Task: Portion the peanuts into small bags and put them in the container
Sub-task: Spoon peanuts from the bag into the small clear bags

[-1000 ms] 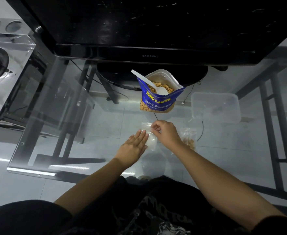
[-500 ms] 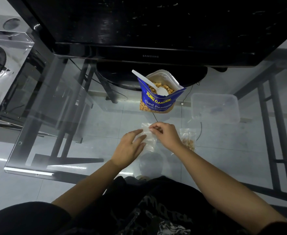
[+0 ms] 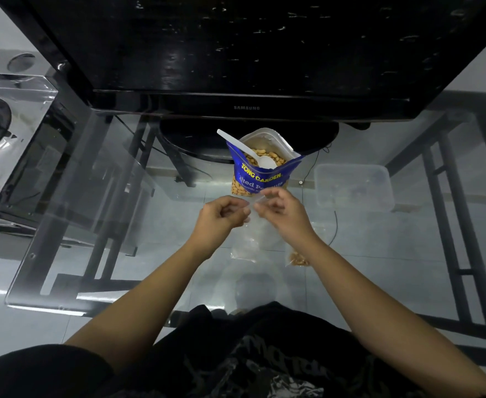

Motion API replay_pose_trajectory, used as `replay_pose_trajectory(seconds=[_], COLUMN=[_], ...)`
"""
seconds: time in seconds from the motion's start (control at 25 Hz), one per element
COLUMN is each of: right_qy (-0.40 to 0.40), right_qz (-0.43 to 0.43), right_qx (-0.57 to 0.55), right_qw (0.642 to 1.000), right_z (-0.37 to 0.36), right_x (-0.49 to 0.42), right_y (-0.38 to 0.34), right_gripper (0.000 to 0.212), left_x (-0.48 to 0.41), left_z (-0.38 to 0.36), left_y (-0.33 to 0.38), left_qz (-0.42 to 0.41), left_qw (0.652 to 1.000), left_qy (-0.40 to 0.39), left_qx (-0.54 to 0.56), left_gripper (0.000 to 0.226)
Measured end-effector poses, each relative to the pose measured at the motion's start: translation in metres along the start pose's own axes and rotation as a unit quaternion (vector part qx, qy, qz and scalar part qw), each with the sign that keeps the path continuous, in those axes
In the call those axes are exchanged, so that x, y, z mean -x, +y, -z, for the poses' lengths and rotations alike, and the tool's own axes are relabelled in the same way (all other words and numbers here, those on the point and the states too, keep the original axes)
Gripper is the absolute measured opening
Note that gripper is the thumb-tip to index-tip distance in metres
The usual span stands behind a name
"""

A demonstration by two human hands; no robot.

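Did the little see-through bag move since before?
Yes. It lay flat on the glass table; now the left hand and right hand pinch the small bag and lift it, its top edge reaching the blue peanut pack.

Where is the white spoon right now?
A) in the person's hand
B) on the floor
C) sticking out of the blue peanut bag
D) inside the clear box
C: the white plastic spoon leans in the open blue peanut bag with its bowl on the peanuts, while the left hand and right hand pinch a small clear bag.
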State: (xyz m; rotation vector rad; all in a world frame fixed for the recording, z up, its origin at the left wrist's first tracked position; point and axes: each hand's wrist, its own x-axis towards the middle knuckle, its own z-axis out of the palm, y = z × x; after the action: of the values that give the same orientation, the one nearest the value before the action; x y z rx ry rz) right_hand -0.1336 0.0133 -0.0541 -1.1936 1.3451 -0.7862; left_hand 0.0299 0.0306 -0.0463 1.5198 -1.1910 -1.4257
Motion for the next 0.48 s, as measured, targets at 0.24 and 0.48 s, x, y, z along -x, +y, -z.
replay_pose_trajectory(seconds=[0.24,0.48], right_qy=[-0.017,-0.047], right_qz=[0.029,0.081], right_qx=[0.000,0.067], right_qw=[0.999,0.993], right_z=[0.014,0.024], right_x=[0.000,0.007], right_y=[-0.019,-0.041], right_gripper=[0.048,0.052], left_x=[-0.003,-0.001], left_z=[0.003,0.009], left_y=[0.027,0.039], left_qz=[0.065,0.088], left_qw=[0.989,0.981], left_qy=[-0.046,-0.102], left_qx=[0.122,0.141], left_gripper=[0.011,0.013])
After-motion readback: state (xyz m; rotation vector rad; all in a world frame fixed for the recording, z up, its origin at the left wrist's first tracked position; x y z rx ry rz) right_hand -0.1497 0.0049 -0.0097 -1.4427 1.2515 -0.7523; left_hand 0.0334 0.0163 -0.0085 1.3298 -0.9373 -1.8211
